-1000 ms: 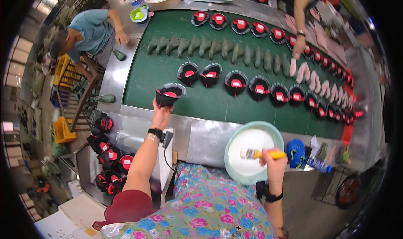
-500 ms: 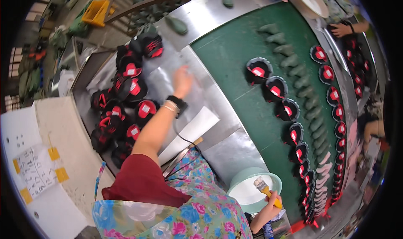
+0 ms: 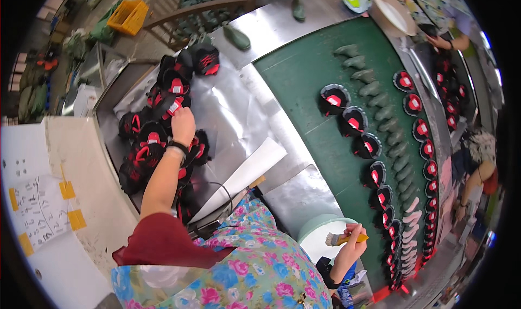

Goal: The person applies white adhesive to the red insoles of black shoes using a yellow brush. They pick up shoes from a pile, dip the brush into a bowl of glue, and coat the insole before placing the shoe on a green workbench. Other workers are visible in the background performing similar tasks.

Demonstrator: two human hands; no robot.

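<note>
Head view is looking down on a steel bench (image 3: pixel 244 119) beside a green belt (image 3: pixel 309 86). At the bench's left end, a sunken steel bin (image 3: pixel 116 92) is holding a heap of black-and-red shoes (image 3: pixel 157 135). The left hand (image 3: pixel 183 125) is lying on that heap with its fingers curled over one shoe; whether it is actually gripping it, I cannot tell. At the bench's near right corner, a pale green bowl (image 3: pixel 315 235) is sitting, its inside looking plain and pale. The right hand (image 3: pixel 354 243) is closed around a yellow-handled brush (image 3: pixel 342 238), holding the bristles just over the bowl. Rows of shoes (image 3: pixel 374 170) and grey-green lasts (image 3: pixel 388 130) are lying along the belt, beyond the bench.

Compared with half a second ago, the left hand, then stretched open over the bare steel of the bench, is now reaching into the bin and resting on the heap. The brush is staying over the bowl as before.
</note>
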